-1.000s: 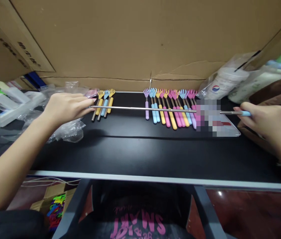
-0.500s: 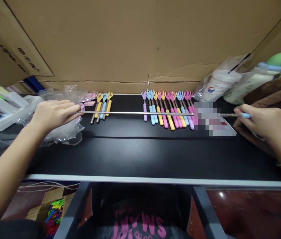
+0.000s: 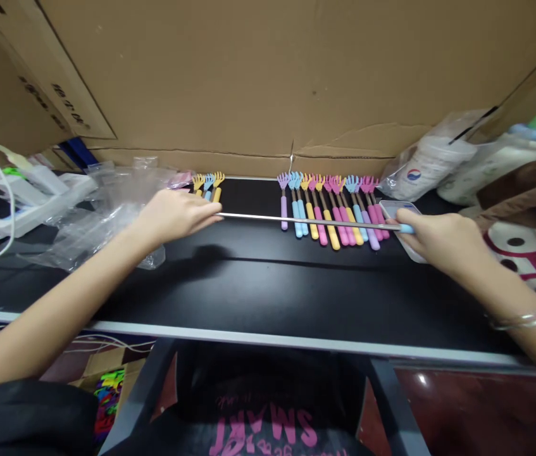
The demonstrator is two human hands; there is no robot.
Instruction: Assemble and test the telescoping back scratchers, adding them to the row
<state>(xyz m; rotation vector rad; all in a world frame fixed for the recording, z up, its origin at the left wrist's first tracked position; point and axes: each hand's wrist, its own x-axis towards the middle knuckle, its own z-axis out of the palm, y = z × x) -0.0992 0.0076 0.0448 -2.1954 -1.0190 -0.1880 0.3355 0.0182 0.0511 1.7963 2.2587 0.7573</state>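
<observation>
A telescopic back scratcher (image 3: 268, 218) stretches level above the black table between my two hands. My left hand (image 3: 180, 215) is closed on its left end, and the fingers hide that tip. My right hand (image 3: 438, 240) grips the other end, where a bit of light blue handle shows. Behind the rod lies a row of back scratchers (image 3: 327, 215) with purple, blue, yellow and pink claws and handles. Three more back scratchers (image 3: 208, 182), yellow and blue, lie beyond my left hand, partly covered by it.
Clear plastic bags (image 3: 120, 209) and a white power strip (image 3: 35, 206) lie at the left. At the right are a phone-like flat object (image 3: 403, 206), a bagged cup (image 3: 438, 164) and a bottle (image 3: 490, 164). Cardboard (image 3: 249, 76) walls the back. The table's pale front edge (image 3: 268, 339) runs nearest me.
My hands have come closer together, and the rod between them is shorter. My right hand has moved left, my left hand right. The view has shifted slightly.
</observation>
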